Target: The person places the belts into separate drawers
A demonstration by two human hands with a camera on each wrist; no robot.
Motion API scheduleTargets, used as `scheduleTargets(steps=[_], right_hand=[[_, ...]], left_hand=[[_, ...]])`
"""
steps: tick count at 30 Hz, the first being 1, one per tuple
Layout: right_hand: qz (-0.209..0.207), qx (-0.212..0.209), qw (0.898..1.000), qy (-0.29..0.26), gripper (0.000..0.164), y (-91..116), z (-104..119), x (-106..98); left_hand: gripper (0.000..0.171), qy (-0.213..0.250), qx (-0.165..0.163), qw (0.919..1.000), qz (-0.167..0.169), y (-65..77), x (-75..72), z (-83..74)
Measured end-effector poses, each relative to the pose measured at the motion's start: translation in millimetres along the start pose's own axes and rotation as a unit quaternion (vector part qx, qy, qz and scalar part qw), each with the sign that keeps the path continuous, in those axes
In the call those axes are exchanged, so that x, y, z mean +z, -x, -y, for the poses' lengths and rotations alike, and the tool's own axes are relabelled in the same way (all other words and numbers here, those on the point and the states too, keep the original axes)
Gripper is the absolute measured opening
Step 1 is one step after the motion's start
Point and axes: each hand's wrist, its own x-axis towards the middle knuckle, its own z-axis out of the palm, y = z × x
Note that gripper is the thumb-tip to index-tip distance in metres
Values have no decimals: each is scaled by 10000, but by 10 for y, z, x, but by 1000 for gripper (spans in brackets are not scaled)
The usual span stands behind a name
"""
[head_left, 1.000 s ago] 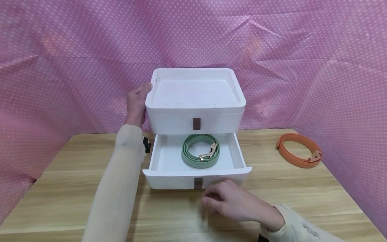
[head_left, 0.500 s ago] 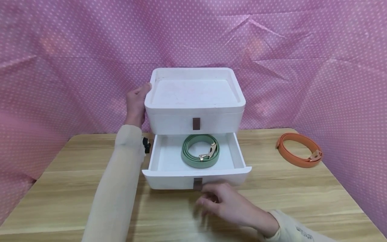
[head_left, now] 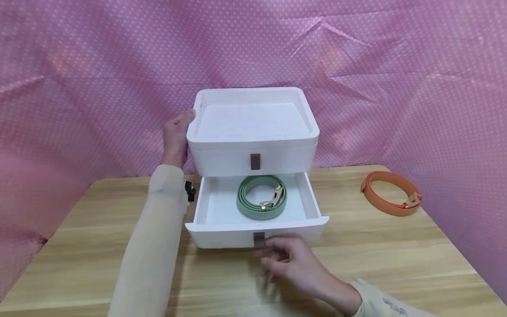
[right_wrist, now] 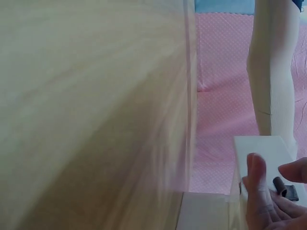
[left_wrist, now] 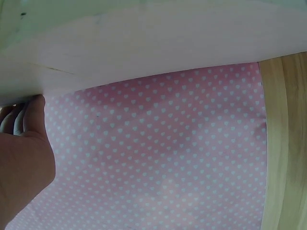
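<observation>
A white two-tier drawer box (head_left: pixel 253 158) stands at the table's back, its lower drawer (head_left: pixel 225 237) pulled out. Inside that drawer lies a coiled green belt (head_left: pixel 245 204) with a gold-coloured buckle. My left hand (head_left: pixel 175 136) holds the box's left side near the top; in the left wrist view its fingertips (left_wrist: pixel 34 112) meet the white wall. At the lower drawer's front is my right hand (head_left: pixel 291 262), index finger right at the brown pull tab (head_left: pixel 259 240). The right wrist view has thumb and finger apart on either side of the tab (right_wrist: pixel 280 187).
On the right of the wooden table (head_left: pixel 376 246) lies a coiled orange belt (head_left: pixel 382 203). A brown tab (head_left: pixel 255 161) marks the upper drawer, which is pushed in. Pink dotted cloth (head_left: pixel 253 44) hangs behind and at both sides.
My right hand has moved slightly left and up to the lower pull tab. The left hand keeps its place on the box, and the drawer and both belts stay put.
</observation>
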Motion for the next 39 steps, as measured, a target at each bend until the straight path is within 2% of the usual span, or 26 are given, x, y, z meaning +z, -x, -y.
scheduleTargets(steps=[5,10,16,20,25,28,35,39], right_hand=[[307,-31,9988,-386,21,-30,12,-14],[492,37,9975,-506,23,-49,24,-29],[316,169,9982,-476,28,-82,15,-26],[153,-33,9993,-352,22,-95,8,-27],[28,-280,9991,-333,25,-102,9,-18],[-24,-228,9992,-338,25,-92,25,-8],[26,-22,9991,-417,13,-65,100,18],[-51,-79,9998,-174,12,-66,114,21]], left_hand=[[27,17,4,10000,-85,-1,-24,-19],[26,159,-53,9999,-37,0,18,-2],[37,49,-122,9999,18,15,41,23],[42,-14,-126,9999,71,34,31,11],[41,-40,-81,9999,48,35,11,-3],[37,-71,-104,9999,26,42,10,-12],[36,-64,-98,9999,72,39,-1,-25],[39,-104,-170,9998,84,44,-5,-34]])
